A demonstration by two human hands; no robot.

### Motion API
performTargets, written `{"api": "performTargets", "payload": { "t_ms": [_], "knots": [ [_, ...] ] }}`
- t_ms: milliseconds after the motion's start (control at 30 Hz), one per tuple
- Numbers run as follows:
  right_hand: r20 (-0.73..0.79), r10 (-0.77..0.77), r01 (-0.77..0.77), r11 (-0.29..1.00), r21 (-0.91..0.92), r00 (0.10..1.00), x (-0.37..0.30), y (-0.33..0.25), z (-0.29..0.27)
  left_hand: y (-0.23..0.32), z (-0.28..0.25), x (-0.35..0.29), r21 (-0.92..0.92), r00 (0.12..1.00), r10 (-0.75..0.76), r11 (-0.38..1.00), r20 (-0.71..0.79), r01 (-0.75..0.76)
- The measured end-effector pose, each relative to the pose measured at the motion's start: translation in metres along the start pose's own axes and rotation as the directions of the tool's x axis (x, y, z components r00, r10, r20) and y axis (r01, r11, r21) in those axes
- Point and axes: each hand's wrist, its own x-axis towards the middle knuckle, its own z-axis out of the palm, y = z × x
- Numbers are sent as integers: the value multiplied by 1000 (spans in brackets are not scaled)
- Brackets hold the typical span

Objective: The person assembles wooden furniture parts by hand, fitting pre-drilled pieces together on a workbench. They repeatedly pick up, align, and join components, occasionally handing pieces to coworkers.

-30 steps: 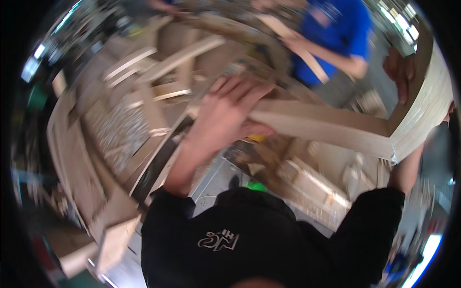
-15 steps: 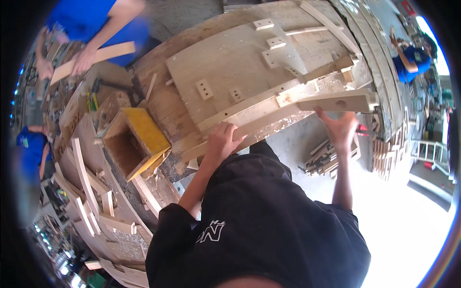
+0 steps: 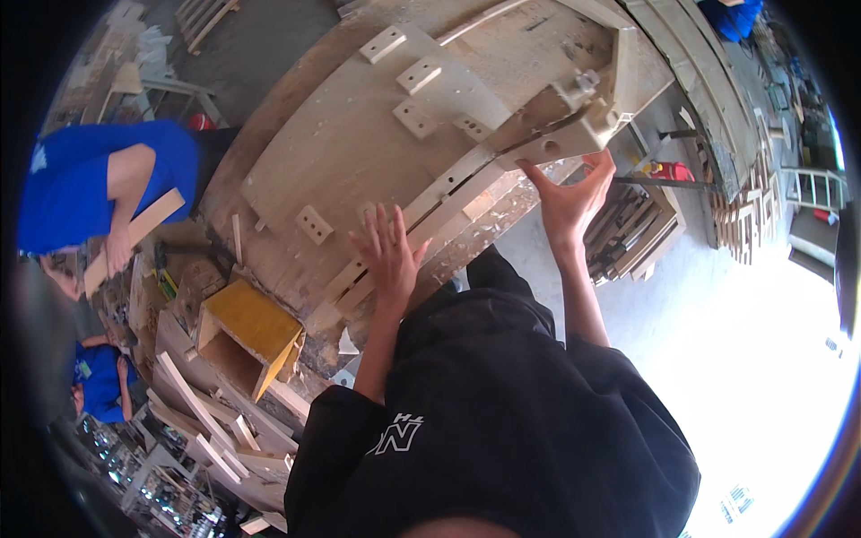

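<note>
My left hand (image 3: 390, 255) lies flat with fingers spread over a long pale wooden rail (image 3: 359, 294) along the near edge of a jig board. At the rail's right end, my right hand (image 3: 574, 202) grips a thicker part of the wood with a round hole (image 3: 560, 143), thumb on the near side and fingers toward the end. A narrow dark gap runs between this rail and the parallel strip (image 3: 466, 170) on the board. Several small drilled blocks (image 3: 418, 76) are fixed on the curved plywood board (image 3: 341, 152). Whether the rail touches the strip at the right end, I cannot tell.
A yellow-sided open wooden box (image 3: 256, 323) stands at the bench's left end, beside piled wooden strips (image 3: 202, 403). Stacked wood pieces (image 3: 637, 233) lie on the floor to the right. A co-worker in blue (image 3: 117, 179) holds a plank at the left.
The rail's drilled end has come in closer to the board. My left hand has gone from curled at the rail's edge to spread across it. The whole view has turned a little.
</note>
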Motion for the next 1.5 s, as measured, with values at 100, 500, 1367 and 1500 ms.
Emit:
{"api": "performTargets", "payload": {
  "t_ms": [100, 500, 1367, 1500],
  "knots": [
    [51, 18, -21, 998, 58, 999, 2, 4, 3, 5, 2, 7, 0, 1000, 6, 1000, 28, -6],
    [345, 198, -336, 849, 407, 918, 25, 11, 27, 6, 5, 9, -73, 999, 41, 997, 2, -40],
    [208, -201, 67, 855, 515, 957, 20, 42, 60, -23, 2, -92, -637, 523, -834, 308, 176, 706],
    [281, -333, 213, 899, 383, 900, 11, 58, 73, -22, 15, -94, -575, 596, -801, 511, -49, 639]
  ]
}}
